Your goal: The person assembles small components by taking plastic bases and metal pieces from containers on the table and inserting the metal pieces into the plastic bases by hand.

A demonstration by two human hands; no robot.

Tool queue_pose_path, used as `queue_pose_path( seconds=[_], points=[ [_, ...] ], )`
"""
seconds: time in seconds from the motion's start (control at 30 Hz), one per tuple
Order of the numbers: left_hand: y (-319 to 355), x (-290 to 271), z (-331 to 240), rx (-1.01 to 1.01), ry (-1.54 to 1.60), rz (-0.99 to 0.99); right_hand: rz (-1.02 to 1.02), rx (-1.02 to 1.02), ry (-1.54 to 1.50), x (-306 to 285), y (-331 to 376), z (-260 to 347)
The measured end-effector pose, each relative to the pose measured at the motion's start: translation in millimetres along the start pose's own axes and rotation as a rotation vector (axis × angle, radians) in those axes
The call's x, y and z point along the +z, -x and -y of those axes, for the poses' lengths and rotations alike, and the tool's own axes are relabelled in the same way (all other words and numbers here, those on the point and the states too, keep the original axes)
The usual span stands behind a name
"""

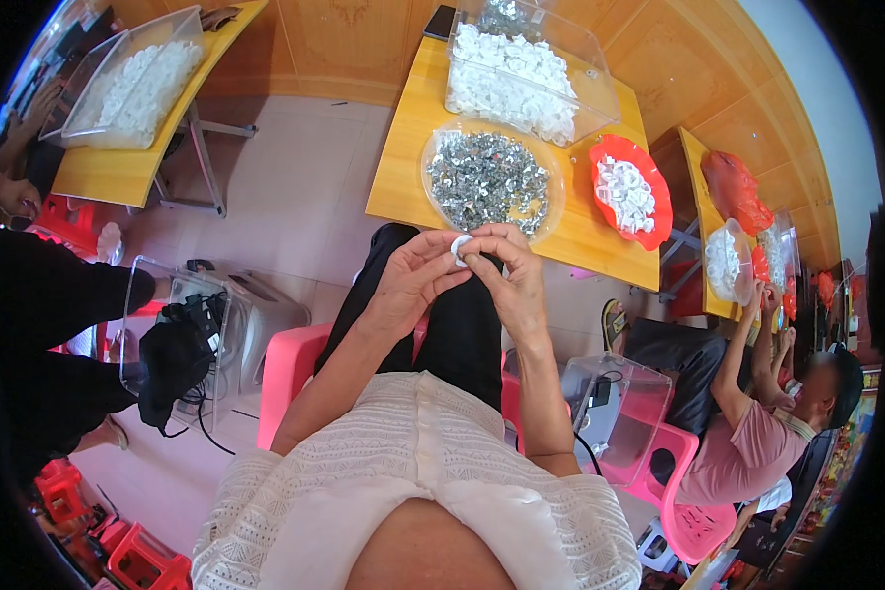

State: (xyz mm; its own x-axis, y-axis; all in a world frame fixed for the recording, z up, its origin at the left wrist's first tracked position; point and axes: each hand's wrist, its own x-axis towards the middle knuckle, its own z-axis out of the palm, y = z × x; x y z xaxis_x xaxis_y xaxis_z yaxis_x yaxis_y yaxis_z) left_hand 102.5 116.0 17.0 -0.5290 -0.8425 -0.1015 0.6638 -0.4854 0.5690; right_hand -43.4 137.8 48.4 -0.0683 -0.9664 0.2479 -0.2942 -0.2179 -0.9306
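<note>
Both hands meet over our lap, just short of the near edge of the yellow table [403,167]. Left hand [410,285] curls w/ thumb and fingers pinching the left side of a small white ring [459,248]; right hand [509,280] pinches its right side, fingertips of the two hands touching around it. Ring sits between the thumbs, held in the air off the table, close to its near edge.

On the table, nearest the hands, we see a clear round bowl [433,197] full of small silver metal bits. Behind that, toward the table's far end, a clear rectangular bin [600,93] w/ white pieces. Right of the bowl, at the table's right side, a red dish [659,211] w/ more white pieces.

Left of the table, across the floor, stands a second yellow table [108,177] w/ its own clear bin of white pieces [143,84]. Right of our table, another person in a pink shirt [747,442] sits on a pink chair, arms raised to a third table. Near left of our table, beside our pink seat [290,369], a clear box [138,295] holds a dark cloth and cables.
</note>
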Motion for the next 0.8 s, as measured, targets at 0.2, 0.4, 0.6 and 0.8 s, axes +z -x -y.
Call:
queue_pose_path(
  seconds=[0.2, 0.4, 0.6, 0.8],
  points=[
    [1, 2, -2, 0.002, 0.008, 0.004, -0.047, 0.002, -0.075, 0, -1, -1],
    [1, 3, -2, -0.015, 0.023, 0.002, -0.073, -0.118, 0.121, 0, 1, 10],
    [1, 2, -1, -0.011, 0.046, 0.018, -0.132, -0.201, 0.230, 2, 3, 19],
    [0, -1, 1, 0.012, 0.003, 0.078, -0.174, -0.215, 0.314, 10, 6, 28]
  ],
)
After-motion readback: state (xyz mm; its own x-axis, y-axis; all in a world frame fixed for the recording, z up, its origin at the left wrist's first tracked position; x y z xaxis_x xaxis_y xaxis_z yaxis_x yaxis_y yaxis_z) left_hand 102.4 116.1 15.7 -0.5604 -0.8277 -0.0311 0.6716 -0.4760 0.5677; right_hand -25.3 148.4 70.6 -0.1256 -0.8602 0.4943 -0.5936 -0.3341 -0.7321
